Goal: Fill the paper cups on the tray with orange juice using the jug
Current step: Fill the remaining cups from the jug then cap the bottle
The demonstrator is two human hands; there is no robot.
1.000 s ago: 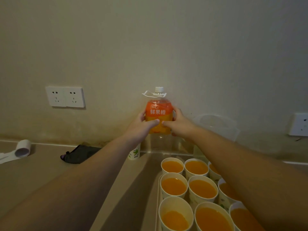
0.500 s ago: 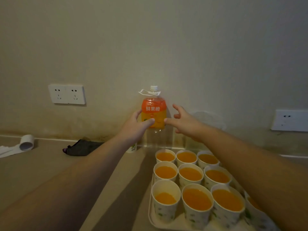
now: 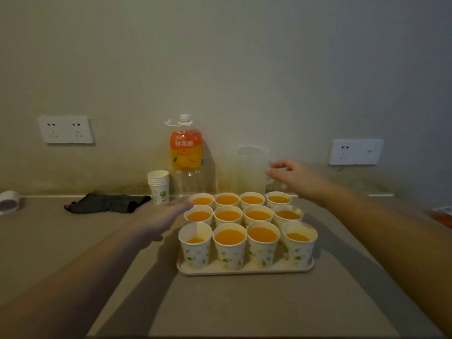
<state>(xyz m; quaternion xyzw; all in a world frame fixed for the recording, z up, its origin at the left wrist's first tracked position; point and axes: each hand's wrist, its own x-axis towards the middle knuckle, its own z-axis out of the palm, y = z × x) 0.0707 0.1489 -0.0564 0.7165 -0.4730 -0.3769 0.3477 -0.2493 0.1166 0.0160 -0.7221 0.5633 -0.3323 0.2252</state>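
Both of your hands have come off the orange juice bottle point(image 3: 186, 152) since a moment ago, and it is now standing alone against the wall behind the tray point(image 3: 244, 271), capped, its clear lower half looking empty.

Your left hand point(image 3: 166, 216) is hovering flat and relaxed, fingers straight, gripping nothing, just left of the tray's back rows. Your right hand point(image 3: 288, 173) is hanging behind the tray's right rear corner, fingers loosely curled and grasping nothing, close to the handle side of the clear jug point(image 3: 247, 170); whether it is touching the jug you cannot tell from this view. That jug is standing behind the tray, just right of the bottle, and is looking empty.

On the tray, twelve paper cups point(image 3: 229, 243) are sitting in three rows of four, all holding orange juice. Most are nearly full; the front-left cup point(image 3: 195, 244) and the front-right cup point(image 3: 299, 243) are sitting noticeably lower.

Left of the bottle, behind the tray, a stack of spare cups point(image 3: 159, 185) is standing upright. Farther left of the tray a dark cloth point(image 3: 107, 203) is lying on the counter.
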